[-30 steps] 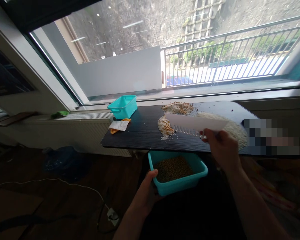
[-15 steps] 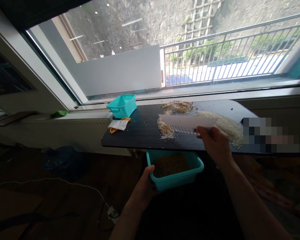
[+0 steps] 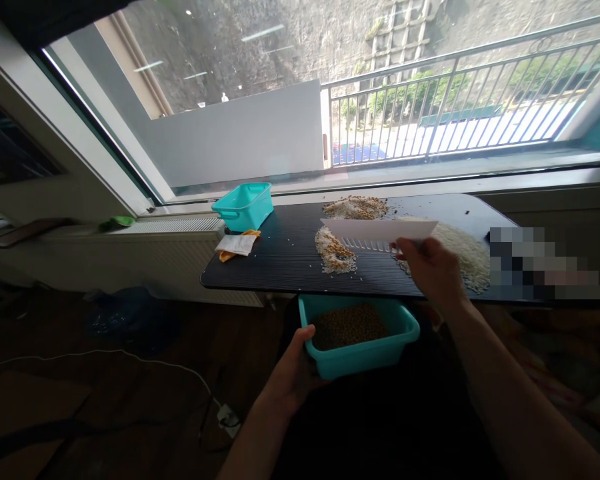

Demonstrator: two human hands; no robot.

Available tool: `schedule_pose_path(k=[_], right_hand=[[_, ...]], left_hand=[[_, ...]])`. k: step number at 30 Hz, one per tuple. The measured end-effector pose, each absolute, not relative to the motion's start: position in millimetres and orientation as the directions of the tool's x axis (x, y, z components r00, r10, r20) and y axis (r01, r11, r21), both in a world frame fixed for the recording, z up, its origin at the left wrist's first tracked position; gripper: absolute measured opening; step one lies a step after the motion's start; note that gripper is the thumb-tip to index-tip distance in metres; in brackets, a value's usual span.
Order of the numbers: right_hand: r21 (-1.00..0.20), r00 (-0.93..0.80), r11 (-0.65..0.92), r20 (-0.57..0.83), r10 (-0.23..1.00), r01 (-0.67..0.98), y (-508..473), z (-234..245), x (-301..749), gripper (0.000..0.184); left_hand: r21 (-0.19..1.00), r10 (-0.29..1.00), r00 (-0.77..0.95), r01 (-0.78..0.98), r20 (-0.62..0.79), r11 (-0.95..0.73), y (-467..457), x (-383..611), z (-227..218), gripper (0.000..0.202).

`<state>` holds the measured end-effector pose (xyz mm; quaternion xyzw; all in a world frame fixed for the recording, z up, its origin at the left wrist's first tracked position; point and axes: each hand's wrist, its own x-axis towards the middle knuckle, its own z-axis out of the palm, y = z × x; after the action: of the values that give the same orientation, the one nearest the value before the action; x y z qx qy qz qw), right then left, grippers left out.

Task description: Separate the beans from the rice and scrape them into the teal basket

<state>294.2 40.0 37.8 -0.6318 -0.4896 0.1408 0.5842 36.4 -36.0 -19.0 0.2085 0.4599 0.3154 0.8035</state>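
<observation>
My left hand grips the left end of a turquoise plastic basin, thumb over its rim, below the table's front edge. Brown bean-like grains cover the basin's bottom. In my right hand is a flat white strip with comb-like teeth along its lower edge, held above the table. Left of the strip lies a small heap of white rice mixed with yellow-brown grains. Behind it is another mixed heap. A larger pile of white rice spreads partly behind my right hand.
An open turquoise basket stands at the dark table's back left. Before it lies a white and yellow cloth. A radiator and a window sill border the table. A cable with a white socket block lies on the floor.
The basin has shifted slightly right with my left hand. The toothed strip stays in my right hand, and more of the small mixed heap shows beside it. The view has tilted slightly.
</observation>
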Motion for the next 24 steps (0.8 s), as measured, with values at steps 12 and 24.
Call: schedule_pose_path(k=[12,24], right_hand=[[-0.957,0.516,0.199,0.282,0.809,0.211,47,15,313,0.028],[-0.971,0.459,0.225,0.235,0.857,0.077,59,12,296,0.023]], left_hand=[[0.634,0.688,0.392,-0.277,-0.611,0.722,-37,40,-16,0.062],[0.622,0.681,0.389,-0.287,-0.62,0.729,-37,41,-16,0.063]])
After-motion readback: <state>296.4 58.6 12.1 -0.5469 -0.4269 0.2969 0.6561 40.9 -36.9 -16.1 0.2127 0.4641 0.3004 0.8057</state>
